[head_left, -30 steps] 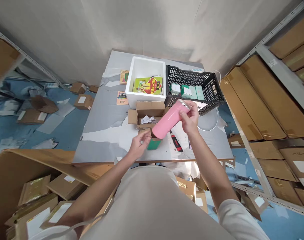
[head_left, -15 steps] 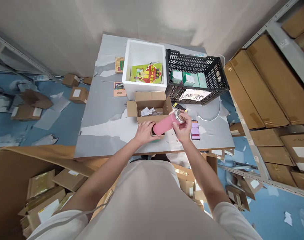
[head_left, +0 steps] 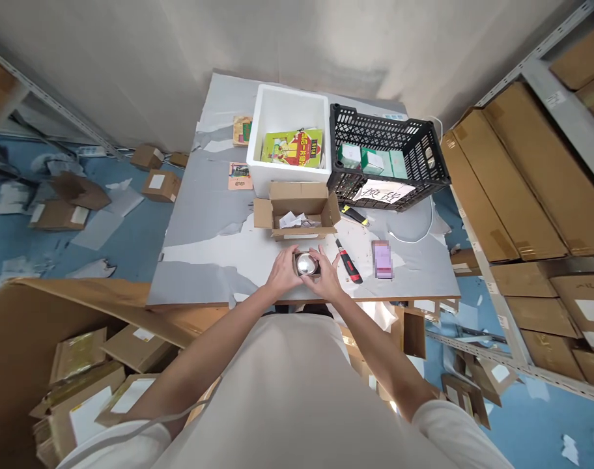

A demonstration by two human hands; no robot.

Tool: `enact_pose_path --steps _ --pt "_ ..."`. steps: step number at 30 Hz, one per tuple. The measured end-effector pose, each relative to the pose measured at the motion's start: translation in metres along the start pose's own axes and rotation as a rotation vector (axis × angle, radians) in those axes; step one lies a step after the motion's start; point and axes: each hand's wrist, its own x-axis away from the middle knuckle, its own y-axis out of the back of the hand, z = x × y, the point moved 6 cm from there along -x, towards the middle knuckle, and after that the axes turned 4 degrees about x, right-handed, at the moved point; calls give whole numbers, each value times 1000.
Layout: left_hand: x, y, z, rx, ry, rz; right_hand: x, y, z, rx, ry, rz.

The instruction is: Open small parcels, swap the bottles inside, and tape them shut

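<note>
At the table's front edge, the round silver end (head_left: 307, 264) of a bottle faces up between my hands, framed by the dark opening of a small box. My left hand (head_left: 283, 273) wraps the box from the left, and my right hand (head_left: 327, 277) closes round it from the right. The bottle's pink body is out of sight, and my fingers cover most of the box. Just beyond them stands an open cardboard box (head_left: 265, 215) with crumpled paper inside. A red and black utility knife (head_left: 350, 264) lies right of my right hand.
A white foam box (head_left: 253, 153) holding colourful booklets and a black crate (head_left: 417, 189) of green-and-white boxes stand behind. A phone (head_left: 382, 259) and a yellow-black cutter (head_left: 355, 215) lie to the right. A large carton (head_left: 72, 293) is at lower left; loaded shelves (head_left: 514, 326) stand right.
The pink bottle has gone from slanting over the small box to upright inside it, silver end up. My right hand has moved left onto the box, uncovering the red and black knife.
</note>
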Motion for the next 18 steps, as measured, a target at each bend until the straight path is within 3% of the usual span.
enact_pose_path --steps 9,13,18 --pt "7 4 -5 4 -60 83 22 -13 -5 207 72 135" --pt "15 15 -10 -159 -79 138 30 -11 -11 47 97 103" --pt "34 28 -8 -243 -131 272 23 -3 -25 -243 80 169"
